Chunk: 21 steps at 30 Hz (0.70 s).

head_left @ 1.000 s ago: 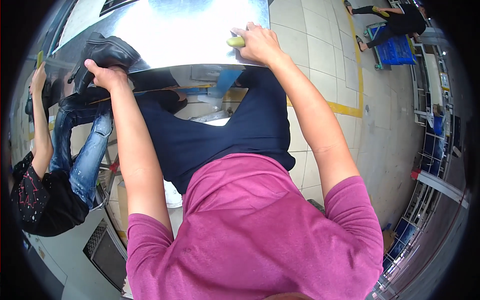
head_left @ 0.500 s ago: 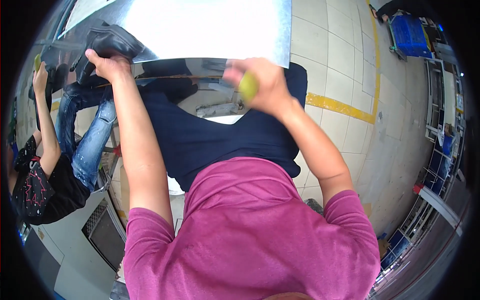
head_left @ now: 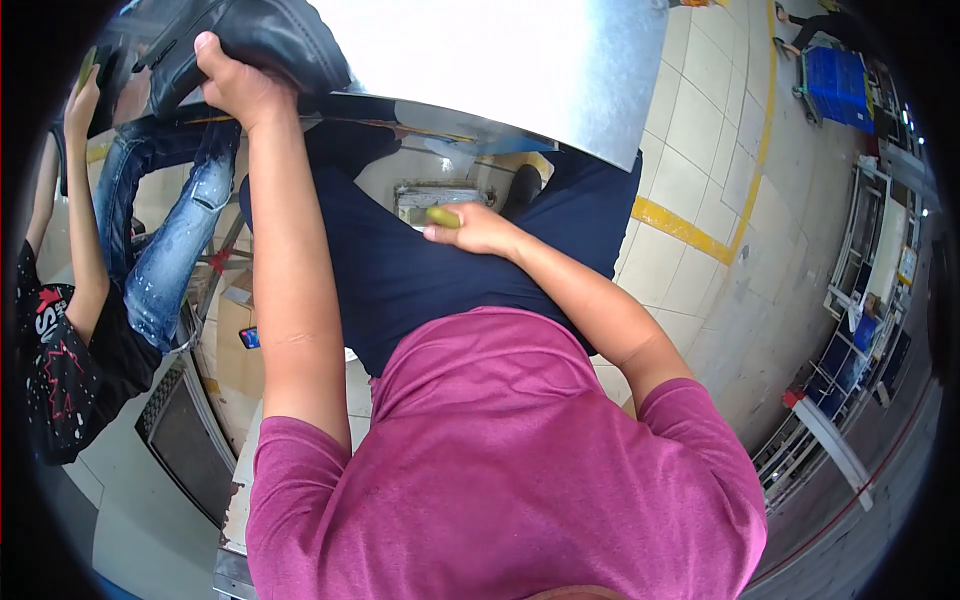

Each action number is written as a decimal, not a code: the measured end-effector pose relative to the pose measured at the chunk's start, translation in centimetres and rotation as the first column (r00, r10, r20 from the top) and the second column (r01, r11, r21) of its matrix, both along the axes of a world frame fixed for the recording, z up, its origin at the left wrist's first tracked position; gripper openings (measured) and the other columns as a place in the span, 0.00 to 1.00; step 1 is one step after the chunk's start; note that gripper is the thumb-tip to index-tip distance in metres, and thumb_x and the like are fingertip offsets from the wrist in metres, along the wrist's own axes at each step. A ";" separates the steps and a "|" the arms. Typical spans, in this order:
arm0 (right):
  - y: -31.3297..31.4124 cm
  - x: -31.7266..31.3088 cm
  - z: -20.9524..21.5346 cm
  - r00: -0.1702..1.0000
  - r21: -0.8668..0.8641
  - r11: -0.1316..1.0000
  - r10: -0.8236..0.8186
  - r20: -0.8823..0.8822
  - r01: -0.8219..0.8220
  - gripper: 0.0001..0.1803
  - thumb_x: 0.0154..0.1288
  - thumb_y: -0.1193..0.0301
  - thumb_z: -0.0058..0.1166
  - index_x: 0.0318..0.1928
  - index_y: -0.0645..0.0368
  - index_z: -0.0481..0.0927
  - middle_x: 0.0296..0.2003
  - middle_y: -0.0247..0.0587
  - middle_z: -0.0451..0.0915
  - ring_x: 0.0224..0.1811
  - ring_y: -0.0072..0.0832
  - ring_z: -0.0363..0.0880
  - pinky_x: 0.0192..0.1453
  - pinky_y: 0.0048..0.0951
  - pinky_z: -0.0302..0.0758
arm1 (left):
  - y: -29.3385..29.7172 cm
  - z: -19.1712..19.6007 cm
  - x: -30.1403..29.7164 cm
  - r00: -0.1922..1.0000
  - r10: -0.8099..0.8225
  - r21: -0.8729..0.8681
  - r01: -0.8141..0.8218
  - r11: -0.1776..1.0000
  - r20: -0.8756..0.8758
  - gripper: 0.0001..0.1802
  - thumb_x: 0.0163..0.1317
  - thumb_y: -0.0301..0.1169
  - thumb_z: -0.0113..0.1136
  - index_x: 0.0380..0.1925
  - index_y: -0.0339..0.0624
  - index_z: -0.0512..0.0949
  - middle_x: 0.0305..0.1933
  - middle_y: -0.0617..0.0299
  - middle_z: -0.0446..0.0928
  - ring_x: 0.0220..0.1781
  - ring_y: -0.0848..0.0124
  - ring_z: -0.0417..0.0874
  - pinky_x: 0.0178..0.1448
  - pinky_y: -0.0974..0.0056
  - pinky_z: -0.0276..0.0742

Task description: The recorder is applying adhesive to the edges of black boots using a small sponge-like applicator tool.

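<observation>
A black leather shoe (head_left: 290,45) is gripped by my left hand (head_left: 245,88) at the far left of the metal tabletop (head_left: 520,70). My thumb shows on the near side of the shoe; the other fingers are mostly hidden by it. Over my lap, below the table's near edge, my right hand (head_left: 478,232) is closed around a small yellow-green piece (head_left: 442,216) with a rounded end, perhaps a sponge or a pad. Its full shape is covered by the fingers. The shoe and the right hand are well apart.
At the left a co-worker in a black shirt (head_left: 75,340) and torn jeans (head_left: 190,255) raises a hand (head_left: 80,105) with a yellow-green thing. A blue crate (head_left: 838,85) on a trolley stands far right, beyond a yellow floor line (head_left: 685,232). Racks (head_left: 850,330) line the right side.
My right hand has come back from the table edge to over my lap, keeping the yellow-green piece. The shoe in my left hand appears larger and higher in view.
</observation>
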State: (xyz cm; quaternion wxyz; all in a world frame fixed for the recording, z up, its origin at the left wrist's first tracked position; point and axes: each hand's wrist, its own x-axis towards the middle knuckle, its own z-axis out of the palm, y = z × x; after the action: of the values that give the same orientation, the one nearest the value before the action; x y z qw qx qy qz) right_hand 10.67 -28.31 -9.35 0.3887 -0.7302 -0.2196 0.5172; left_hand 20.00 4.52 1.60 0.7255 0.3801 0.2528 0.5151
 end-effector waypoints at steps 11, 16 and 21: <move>4.5 0.8 -2.0 0.888 -0.220 0.901 0.417 0.192 -0.375 0.16 0.57 0.69 0.62 0.45 0.61 0.85 0.44 0.57 0.85 0.50 0.54 0.83 0.55 0.53 0.79 | -0.8 0.3 0.5 0.966 0.118 0.054 -0.108 0.993 -0.230 0.31 0.67 0.51 0.51 0.50 0.29 0.77 0.48 0.52 0.81 0.47 0.61 0.85 0.54 0.56 0.80; 5.0 2.6 -1.9 0.860 -0.210 0.849 0.506 0.065 -0.484 0.14 0.57 0.66 0.62 0.42 0.61 0.87 0.43 0.56 0.86 0.50 0.54 0.84 0.58 0.52 0.78 | -2.5 2.0 1.2 0.958 -0.054 -0.125 0.019 0.992 -0.283 0.45 0.67 0.63 0.42 0.66 0.32 0.70 0.64 0.48 0.75 0.63 0.55 0.79 0.67 0.50 0.75; 6.4 4.5 -2.0 0.884 -0.194 0.863 0.443 -0.151 -0.466 0.18 0.61 0.62 0.62 0.44 0.63 0.86 0.45 0.59 0.84 0.50 0.55 0.83 0.54 0.49 0.78 | -0.7 0.5 -1.8 0.966 -0.247 -0.344 0.260 0.902 0.082 0.52 0.65 0.70 0.43 0.71 0.34 0.62 0.67 0.46 0.70 0.65 0.52 0.75 0.68 0.47 0.73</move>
State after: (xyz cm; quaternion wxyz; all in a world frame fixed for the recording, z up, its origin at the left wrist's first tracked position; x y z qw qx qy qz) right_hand 15.12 -21.90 -11.31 0.1814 -0.6699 -0.3058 0.6518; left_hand 18.19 3.82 2.06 0.8469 0.2645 0.2759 0.3696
